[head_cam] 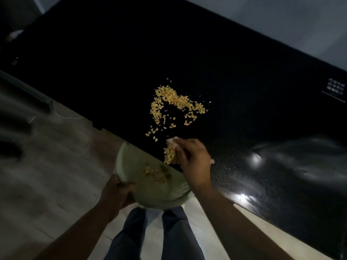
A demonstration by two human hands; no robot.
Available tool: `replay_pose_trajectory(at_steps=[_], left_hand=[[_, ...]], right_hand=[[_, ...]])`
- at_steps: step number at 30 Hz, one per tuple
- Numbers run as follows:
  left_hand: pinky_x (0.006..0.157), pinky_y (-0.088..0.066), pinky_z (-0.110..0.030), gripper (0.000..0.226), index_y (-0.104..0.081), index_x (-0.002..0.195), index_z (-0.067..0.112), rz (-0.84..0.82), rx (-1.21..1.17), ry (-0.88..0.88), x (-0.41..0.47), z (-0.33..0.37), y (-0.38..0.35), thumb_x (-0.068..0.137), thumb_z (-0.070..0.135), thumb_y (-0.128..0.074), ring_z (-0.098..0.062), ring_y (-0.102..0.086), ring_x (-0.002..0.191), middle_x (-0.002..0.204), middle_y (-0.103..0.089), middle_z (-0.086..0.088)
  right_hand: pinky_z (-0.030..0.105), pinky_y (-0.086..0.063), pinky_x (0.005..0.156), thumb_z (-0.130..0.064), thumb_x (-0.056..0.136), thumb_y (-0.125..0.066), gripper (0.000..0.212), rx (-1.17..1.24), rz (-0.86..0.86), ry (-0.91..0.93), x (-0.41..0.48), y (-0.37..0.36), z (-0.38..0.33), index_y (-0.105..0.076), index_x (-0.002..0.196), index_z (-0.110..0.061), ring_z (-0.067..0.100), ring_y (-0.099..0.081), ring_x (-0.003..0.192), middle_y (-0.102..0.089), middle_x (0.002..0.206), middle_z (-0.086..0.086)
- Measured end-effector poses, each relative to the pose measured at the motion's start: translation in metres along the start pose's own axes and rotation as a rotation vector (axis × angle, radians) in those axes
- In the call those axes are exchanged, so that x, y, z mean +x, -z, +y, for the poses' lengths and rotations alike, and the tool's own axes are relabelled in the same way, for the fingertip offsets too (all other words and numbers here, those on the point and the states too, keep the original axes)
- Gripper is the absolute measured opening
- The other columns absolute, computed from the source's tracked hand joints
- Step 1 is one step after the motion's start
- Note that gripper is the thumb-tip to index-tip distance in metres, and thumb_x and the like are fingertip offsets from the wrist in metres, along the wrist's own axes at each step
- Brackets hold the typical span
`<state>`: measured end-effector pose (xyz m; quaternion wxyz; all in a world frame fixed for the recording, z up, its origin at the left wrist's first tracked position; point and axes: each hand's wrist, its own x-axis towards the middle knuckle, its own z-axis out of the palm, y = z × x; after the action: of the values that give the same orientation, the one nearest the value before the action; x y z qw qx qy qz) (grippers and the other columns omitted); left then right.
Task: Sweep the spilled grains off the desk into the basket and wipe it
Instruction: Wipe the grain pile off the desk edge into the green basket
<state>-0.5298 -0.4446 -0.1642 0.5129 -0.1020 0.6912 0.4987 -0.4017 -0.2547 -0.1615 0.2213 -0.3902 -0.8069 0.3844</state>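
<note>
Yellow grains [174, 104] lie scattered on the black desk [187, 53]. My right hand [194, 158] holds a pale cloth [172, 141] at the desk's near edge, with a clump of grains [170, 154] right against it at the edge. Below the edge, my left hand [118, 194] grips the rim of a pale green basket [131, 166]. Some grains [157, 173] lie inside the basket.
A light tiled floor [56, 166] lies below and to the left of the desk. My legs [150, 233] stand under the basket. Bright reflections [242, 197] shine on the desk's right part. A white label [336, 89] sits at the far right.
</note>
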Motion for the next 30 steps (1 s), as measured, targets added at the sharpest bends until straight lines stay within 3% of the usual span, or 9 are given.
replay_pose_trajectory(at_steps=[4, 7, 11, 14, 17, 21, 26, 30], left_hand=[[0.055, -0.057, -0.034, 0.039, -0.051, 0.120, 0.008, -0.002, 0.008, -0.032, -0.005, 0.003, 0.005, 0.085, -0.007, -0.061, -0.033, -0.066, 0.086, 0.110, -0.062, -0.020], [0.059, -0.058, -0.038, 0.043, -0.051, 0.123, 0.012, -0.022, -0.013, -0.031, -0.005, 0.003, 0.010, 0.085, -0.004, -0.063, -0.036, -0.065, 0.092, 0.114, -0.061, -0.019], [0.055, -0.058, -0.037, 0.045, -0.048, 0.128, 0.012, -0.006, -0.028, -0.014, -0.003, 0.003, 0.011, 0.088, -0.008, -0.055, -0.035, -0.061, 0.095, 0.116, -0.058, -0.017], [0.052, -0.058, -0.035, 0.043, -0.050, 0.124, 0.011, 0.034, -0.028, 0.022, -0.002, 0.003, 0.009, 0.087, -0.009, -0.057, -0.034, -0.061, 0.092, 0.112, -0.059, -0.016], [0.053, -0.058, -0.035, 0.044, -0.051, 0.123, 0.011, 0.054, -0.019, 0.043, 0.000, 0.002, 0.008, 0.085, -0.009, -0.060, -0.036, -0.062, 0.094, 0.114, -0.059, -0.019], [0.053, -0.058, -0.034, 0.044, -0.051, 0.126, 0.011, 0.046, -0.029, 0.039, 0.001, 0.005, 0.007, 0.087, -0.007, -0.059, -0.035, -0.062, 0.094, 0.117, -0.059, -0.018], [0.054, -0.057, -0.034, 0.049, -0.044, 0.132, 0.009, 0.038, 0.003, 0.012, 0.006, 0.007, 0.009, 0.087, -0.007, -0.057, -0.033, -0.064, 0.089, 0.116, -0.059, -0.018], [0.050, -0.057, -0.033, 0.043, -0.047, 0.127, 0.008, 0.074, -0.009, 0.020, 0.010, 0.008, 0.009, 0.088, -0.006, -0.058, -0.031, -0.063, 0.085, 0.109, -0.060, -0.013]], right_hand=[[0.036, -0.050, 0.070, -0.021, 0.090, -0.061, 0.022, 0.027, -0.043, 0.013, -0.029, -0.018, -0.016, -0.073, 0.108, -0.020, 0.013, -0.056, 0.085, -0.062, 0.092, -0.003], [0.036, -0.053, 0.072, -0.020, 0.089, -0.062, 0.022, 0.110, -0.086, -0.033, -0.039, -0.024, -0.022, -0.073, 0.107, -0.022, 0.013, -0.059, 0.086, -0.062, 0.093, -0.005], [0.022, -0.050, 0.076, -0.011, 0.088, -0.066, 0.023, 0.226, -0.129, -0.116, -0.051, -0.023, -0.034, -0.074, 0.105, -0.024, 0.004, -0.060, 0.087, -0.062, 0.093, -0.007], [0.015, -0.047, 0.074, -0.006, 0.088, -0.065, 0.025, 0.292, -0.032, -0.159, -0.049, -0.010, -0.039, -0.074, 0.103, -0.024, 0.002, -0.060, 0.086, -0.063, 0.092, -0.009], [0.016, -0.048, 0.075, -0.013, 0.088, -0.066, 0.021, 0.283, 0.110, -0.152, -0.020, 0.015, -0.038, -0.070, 0.102, -0.028, -0.001, -0.061, 0.087, -0.065, 0.093, -0.012], [0.010, -0.046, 0.074, -0.021, 0.088, -0.067, 0.018, 0.205, 0.307, -0.208, 0.049, 0.052, -0.008, -0.070, 0.106, -0.023, 0.007, -0.062, 0.088, -0.067, 0.096, -0.003], [0.010, -0.051, 0.071, -0.025, 0.089, -0.065, 0.024, 0.177, 0.462, -0.371, 0.119, 0.070, 0.036, -0.071, 0.109, -0.012, 0.000, -0.067, 0.085, -0.070, 0.102, 0.000], [0.032, -0.053, 0.092, -0.026, 0.089, -0.062, 0.026, 0.147, 0.427, -0.425, 0.148, 0.062, 0.050, -0.070, 0.112, -0.017, 0.011, -0.066, 0.097, -0.071, 0.107, 0.001]])
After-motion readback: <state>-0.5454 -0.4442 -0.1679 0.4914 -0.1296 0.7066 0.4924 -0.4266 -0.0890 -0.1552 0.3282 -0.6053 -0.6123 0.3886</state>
